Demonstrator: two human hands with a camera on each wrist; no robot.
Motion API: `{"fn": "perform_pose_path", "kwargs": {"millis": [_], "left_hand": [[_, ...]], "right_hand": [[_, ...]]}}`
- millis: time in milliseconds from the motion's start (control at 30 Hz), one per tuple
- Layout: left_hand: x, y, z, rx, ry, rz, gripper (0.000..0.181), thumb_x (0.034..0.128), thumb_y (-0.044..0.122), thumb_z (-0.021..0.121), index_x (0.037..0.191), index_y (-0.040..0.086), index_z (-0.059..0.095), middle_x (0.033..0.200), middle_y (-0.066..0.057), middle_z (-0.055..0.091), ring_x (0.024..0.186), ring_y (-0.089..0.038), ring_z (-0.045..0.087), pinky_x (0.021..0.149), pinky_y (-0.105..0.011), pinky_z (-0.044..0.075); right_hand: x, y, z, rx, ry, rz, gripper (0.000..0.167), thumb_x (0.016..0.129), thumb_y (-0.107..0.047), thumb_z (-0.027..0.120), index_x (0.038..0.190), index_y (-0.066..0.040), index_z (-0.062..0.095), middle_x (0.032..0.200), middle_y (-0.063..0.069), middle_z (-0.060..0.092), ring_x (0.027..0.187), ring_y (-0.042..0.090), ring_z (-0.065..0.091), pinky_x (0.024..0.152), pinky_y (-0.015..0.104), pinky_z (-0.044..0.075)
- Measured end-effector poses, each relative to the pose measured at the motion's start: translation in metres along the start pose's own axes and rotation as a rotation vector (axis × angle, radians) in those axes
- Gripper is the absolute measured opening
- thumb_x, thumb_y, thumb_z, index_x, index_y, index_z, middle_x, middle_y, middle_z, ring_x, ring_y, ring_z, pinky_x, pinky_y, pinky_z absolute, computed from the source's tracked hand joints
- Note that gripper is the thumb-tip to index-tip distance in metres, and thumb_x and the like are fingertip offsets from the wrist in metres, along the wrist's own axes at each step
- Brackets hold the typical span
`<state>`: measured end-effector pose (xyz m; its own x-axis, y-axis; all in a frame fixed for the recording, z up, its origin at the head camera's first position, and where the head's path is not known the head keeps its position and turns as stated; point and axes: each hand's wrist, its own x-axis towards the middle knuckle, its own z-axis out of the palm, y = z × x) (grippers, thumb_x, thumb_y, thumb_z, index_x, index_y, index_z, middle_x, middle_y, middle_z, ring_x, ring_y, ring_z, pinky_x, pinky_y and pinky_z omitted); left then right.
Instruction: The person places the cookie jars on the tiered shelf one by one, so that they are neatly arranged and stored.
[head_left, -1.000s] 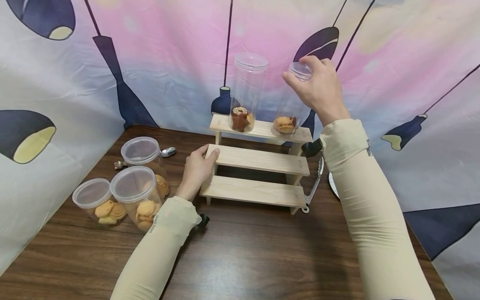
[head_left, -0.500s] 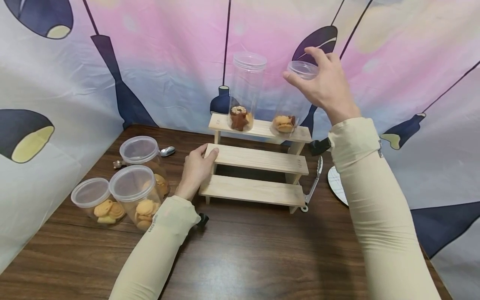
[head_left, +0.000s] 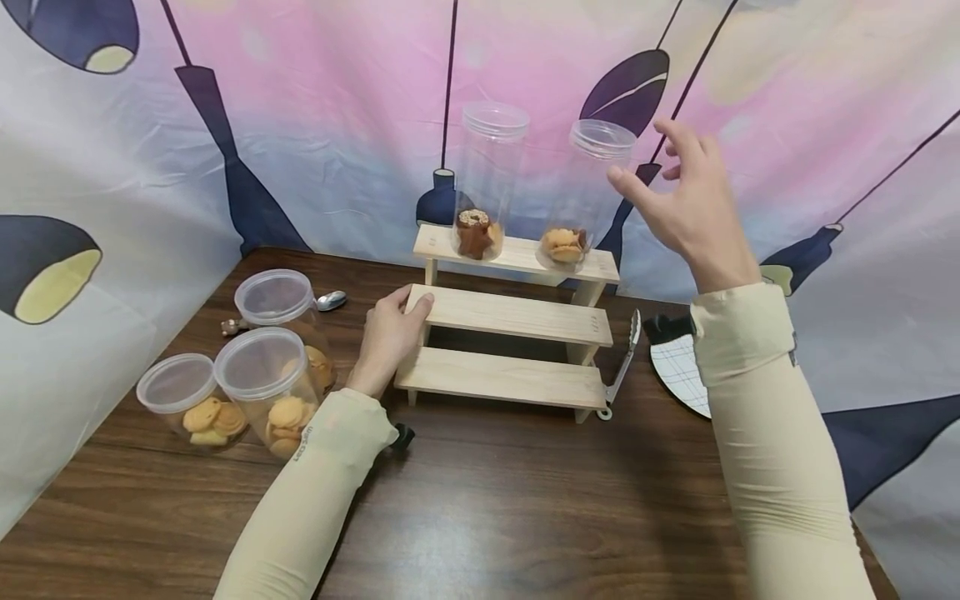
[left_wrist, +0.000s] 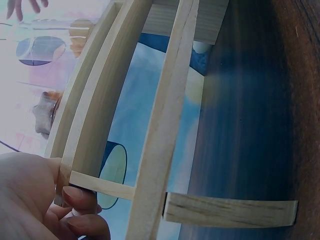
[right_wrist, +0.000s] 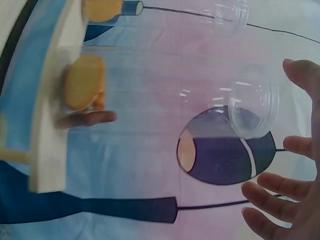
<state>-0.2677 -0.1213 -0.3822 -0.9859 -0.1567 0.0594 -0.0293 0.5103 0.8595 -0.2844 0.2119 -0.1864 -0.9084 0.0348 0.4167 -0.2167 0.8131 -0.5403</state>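
"Your hands?"
"My left hand (head_left: pixel 392 332) grips the shelf (head_left: pixel 502 379) at its middle step (head_left: pixel 517 316); my right hand (head_left: pixel 693 202), fingers apart, holds nothing beside the right jar (head_left: pixel 587 193)."
"Where's that jar?"
"Upright on the top step (head_left: pixel 522 253); whether it's lidded, I can't tell."

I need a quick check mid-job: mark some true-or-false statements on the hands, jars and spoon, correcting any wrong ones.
1. Two jars stand on the top shelf. True.
2. The right hand grips a jar. False: it is open and apart from the jars.
3. The left hand holds the end of the middle shelf. True.
4. The spoon lies on the bottom shelf. False: it lies on the table.
5. Three other jars stand on the table. True.
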Motion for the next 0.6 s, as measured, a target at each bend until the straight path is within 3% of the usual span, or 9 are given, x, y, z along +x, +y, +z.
{"fn": "perform_pose_path", "kwargs": {"millis": [267,600], "left_hand": [[0.000,0.000,-0.001,0.007,-0.008,-0.005,0.065,0.0999,0.052,0.052,0.151,0.013,0.044,0.134,-0.015,0.063,0.117,-0.032,0.063,0.100,-0.050,0.048],[0.001,0.001,-0.001,0.010,-0.013,-0.017,0.066,0.0996,0.054,0.051,0.152,0.014,0.043,0.137,-0.014,0.061,0.122,-0.032,0.060,0.103,-0.050,0.046]], "right_hand": [[-0.035,0.033,0.008,0.031,0.052,-0.048,0.078,0.087,-0.058,0.066,0.154,-0.031,0.037,0.138,0.014,0.049,0.115,0.030,0.054,0.094,0.051,0.042],[-0.069,0.074,0.031,0.029,0.009,0.009,0.080,0.090,-0.060,0.062,0.155,-0.022,0.036,0.134,0.021,0.056,0.111,0.038,0.059,0.088,0.057,0.047]]}}
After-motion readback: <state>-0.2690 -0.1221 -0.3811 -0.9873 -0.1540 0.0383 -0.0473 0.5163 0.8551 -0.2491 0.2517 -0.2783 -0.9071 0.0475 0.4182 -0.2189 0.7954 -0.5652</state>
